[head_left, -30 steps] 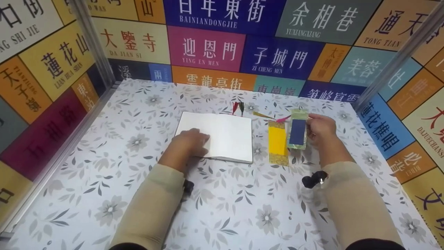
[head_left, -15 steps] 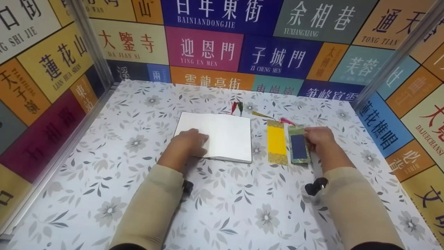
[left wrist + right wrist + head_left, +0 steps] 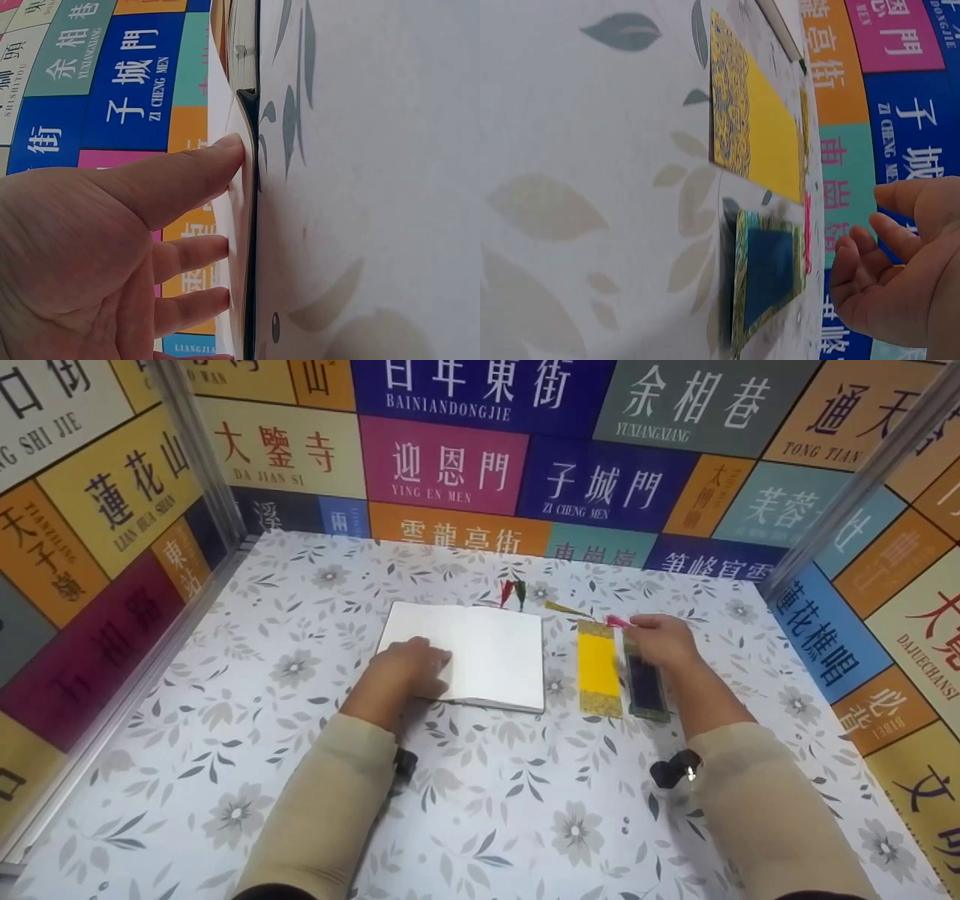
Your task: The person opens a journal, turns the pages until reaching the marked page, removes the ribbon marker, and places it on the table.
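Zero grip: left hand (image 3: 410,666) rests spread on open notebook (image 3: 501,660); right hand (image 3: 664,642) (loosely curled, empty) should straighten green-bordered bookmark (image 3: 646,684) gently.

The head camera is looking forward and down from above the near side of the tabletop (image 3: 480,780), facing the lettered wall (image 3: 442,465). The left wrist camera is viewing the left hand (image 3: 112,240) very closely, sideways, with the wall lying left. The right wrist camera is looking low across the tabletop, also sideways, with the wall lying right. The head and left wrist views are sharing the notebook (image 3: 501,660); all 3 are showing the dark-blue Zi Cheng Men panel (image 3: 604,487).
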Demonstrator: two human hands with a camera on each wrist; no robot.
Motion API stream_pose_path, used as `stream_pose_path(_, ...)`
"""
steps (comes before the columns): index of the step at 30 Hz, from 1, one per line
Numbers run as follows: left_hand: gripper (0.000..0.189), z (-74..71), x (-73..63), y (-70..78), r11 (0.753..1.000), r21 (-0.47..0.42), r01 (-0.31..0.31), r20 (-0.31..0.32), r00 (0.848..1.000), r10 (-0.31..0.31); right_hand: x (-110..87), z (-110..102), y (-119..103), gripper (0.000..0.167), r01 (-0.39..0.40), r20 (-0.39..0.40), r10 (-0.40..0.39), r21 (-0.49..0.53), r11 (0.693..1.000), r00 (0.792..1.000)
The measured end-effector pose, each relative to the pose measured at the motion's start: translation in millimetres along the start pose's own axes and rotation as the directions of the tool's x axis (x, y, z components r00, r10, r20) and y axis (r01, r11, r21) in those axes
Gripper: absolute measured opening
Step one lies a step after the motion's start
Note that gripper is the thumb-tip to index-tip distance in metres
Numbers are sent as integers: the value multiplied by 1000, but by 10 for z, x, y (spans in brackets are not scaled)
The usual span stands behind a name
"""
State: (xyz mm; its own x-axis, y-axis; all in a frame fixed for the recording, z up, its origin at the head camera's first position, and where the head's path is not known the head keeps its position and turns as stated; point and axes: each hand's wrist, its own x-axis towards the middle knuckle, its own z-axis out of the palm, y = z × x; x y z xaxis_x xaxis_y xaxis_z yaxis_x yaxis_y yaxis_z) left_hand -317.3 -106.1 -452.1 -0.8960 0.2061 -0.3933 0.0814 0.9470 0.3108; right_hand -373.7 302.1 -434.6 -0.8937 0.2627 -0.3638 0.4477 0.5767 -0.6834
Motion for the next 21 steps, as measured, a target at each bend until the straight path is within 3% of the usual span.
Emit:
stream_pose_path(5, 72, 5, 11, -7, 1000, -18, -1, -9, 1000, 1, -148, 255, -166, 54, 132, 81, -132, 5, 991, 988)
stream_pose_path(11, 72, 13, 29, -15, 999, 30, -19, -11, 1000, 19, -303, 485, -248, 53, 271, 158, -280, 77, 959, 947)
stream_pose_path(17, 72, 16, 29, -13, 1000, 5, 1, -7, 1000, -1, -365, 630, -290, 48, 297, 176, -306, 75, 952, 936)
stream_pose_path(21, 72, 11, 25, -17, 1000, -7, 6, -1, 1000, -6, -370, 716, -291, 47, 338, 188, -351, 96, 936, 917)
